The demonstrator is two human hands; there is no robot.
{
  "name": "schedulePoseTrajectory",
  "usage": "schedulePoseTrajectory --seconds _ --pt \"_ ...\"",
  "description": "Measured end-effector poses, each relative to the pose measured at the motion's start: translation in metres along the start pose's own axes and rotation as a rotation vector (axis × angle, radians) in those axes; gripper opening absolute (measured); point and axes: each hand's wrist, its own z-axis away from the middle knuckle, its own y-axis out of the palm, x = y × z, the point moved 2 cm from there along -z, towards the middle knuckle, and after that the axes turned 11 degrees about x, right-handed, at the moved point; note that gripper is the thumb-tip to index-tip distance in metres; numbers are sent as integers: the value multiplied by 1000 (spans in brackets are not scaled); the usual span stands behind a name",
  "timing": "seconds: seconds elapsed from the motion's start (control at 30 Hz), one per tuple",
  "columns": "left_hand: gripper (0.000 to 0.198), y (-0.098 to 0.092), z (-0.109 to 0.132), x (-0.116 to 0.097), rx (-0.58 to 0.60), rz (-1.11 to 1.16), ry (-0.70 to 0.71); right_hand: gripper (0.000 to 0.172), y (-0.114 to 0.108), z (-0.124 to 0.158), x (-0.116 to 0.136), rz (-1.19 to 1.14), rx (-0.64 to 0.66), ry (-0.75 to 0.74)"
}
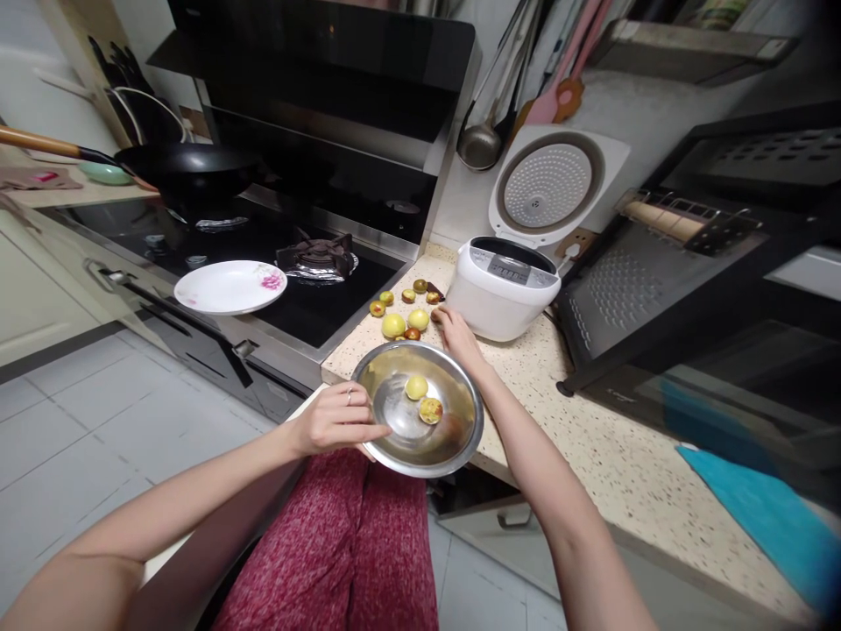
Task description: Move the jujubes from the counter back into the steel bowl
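My left hand is closed on the left rim of a round stainless steel bowl, thumb below and fingers over the edge. Two yellow-green jujubes lie in the bowl, one with red-brown patches. The bowl is held at the counter's front edge, tilted towards me. Beyond it, several green and red-brown jujubes are spread on the speckled counter. My right hand reaches past the bowl to the right side of this group. Its fingers are curled together at the counter; whatever they hold is hidden.
Right behind the fruit stands a white rice cooker with its lid up. A floral white plate lies at the hob's front edge. A wok sits further left. A black oven and blue cloth are on the right.
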Motion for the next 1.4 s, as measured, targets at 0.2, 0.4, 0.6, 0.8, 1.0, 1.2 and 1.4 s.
schedulePoseTrajectory --seconds 0.2,0.4,0.6,0.8,1.0,1.2,1.4 --pt "27 -1 -2 0 4 -6 0 58 1 2 -4 -6 -22 36" --pt "27 0 -1 1 -9 10 -1 46 3 1 -5 -19 -25 -39" --pt "26 0 -1 1 -7 13 -3 34 -3 0 -3 45 -33 -21" --pt "28 -1 -2 1 -9 12 -7 33 -9 3 1 59 -42 -35" --pt "26 -2 -2 1 -3 15 6 39 -37 5 21 63 -217 -142" --pt "31 -2 -4 1 -11 -3 0 34 -58 17 55 -149 -300 -327" --pt "35 -1 -3 2 -35 1 5 32 -66 23 85 -429 -69 -455"
